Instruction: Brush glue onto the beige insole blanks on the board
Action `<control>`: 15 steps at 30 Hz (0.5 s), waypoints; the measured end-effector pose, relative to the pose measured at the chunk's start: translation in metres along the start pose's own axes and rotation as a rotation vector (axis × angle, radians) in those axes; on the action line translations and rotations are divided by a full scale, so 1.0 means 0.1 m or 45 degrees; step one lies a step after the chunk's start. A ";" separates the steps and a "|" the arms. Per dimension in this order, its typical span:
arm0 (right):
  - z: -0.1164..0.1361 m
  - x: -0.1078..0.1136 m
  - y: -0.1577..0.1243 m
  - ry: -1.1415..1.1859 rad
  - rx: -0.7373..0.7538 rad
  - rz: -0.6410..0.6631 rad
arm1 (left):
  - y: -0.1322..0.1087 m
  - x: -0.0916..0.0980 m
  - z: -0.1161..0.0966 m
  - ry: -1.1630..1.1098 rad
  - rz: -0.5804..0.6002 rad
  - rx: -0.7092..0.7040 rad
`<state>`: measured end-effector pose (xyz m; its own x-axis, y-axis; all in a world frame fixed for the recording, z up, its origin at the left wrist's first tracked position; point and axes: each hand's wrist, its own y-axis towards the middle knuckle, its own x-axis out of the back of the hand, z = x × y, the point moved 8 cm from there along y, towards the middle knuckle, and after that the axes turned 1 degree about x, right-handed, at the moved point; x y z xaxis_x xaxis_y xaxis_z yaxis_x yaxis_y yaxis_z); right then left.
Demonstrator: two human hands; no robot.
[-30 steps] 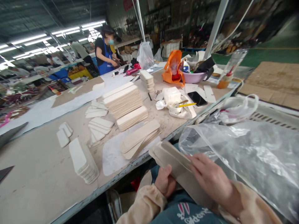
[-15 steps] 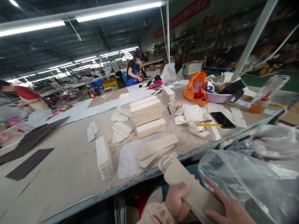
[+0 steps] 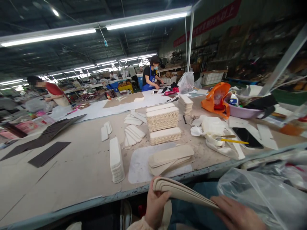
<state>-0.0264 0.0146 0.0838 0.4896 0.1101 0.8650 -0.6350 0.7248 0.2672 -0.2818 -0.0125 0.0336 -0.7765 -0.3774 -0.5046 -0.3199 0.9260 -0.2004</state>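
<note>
My left hand (image 3: 155, 204) grips the rounded near end of a small bundle of long beige strips (image 3: 182, 192), held below the table's front edge. My right hand (image 3: 236, 214) lies over the bundle's other end, its fingers closed around it. On the table just beyond lies a loose pile of the same beige strips (image 3: 170, 156) on a white sheet (image 3: 139, 166). Taller neat stacks of cream strips (image 3: 163, 118) stand behind it. A leaning row of white pieces (image 3: 116, 159) sits to the left.
A clear plastic bag (image 3: 259, 195) fills the lower right. On the table are a white glue pot with a yellow brush (image 3: 230, 140), a black phone (image 3: 247, 137), an orange bag (image 3: 216, 97), a lilac basin (image 3: 242, 111) and dark sheets (image 3: 48, 153). Other people work at the far end.
My view has lifted and swung left. The bundle has turned from pointing up towards the table to lying nearly flat, edge-on, with both hands still on it.
</note>
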 end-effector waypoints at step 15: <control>-0.68 0.29 1.17 -0.169 0.065 0.111 | 0.48 -0.32 -0.02 0.864 0.055 -0.516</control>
<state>-0.0458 0.1492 0.1113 0.3499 0.0779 0.9335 -0.7028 0.6807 0.2067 -0.2733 0.0437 0.0417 -0.9125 -0.3830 0.1437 -0.3533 0.9150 0.1949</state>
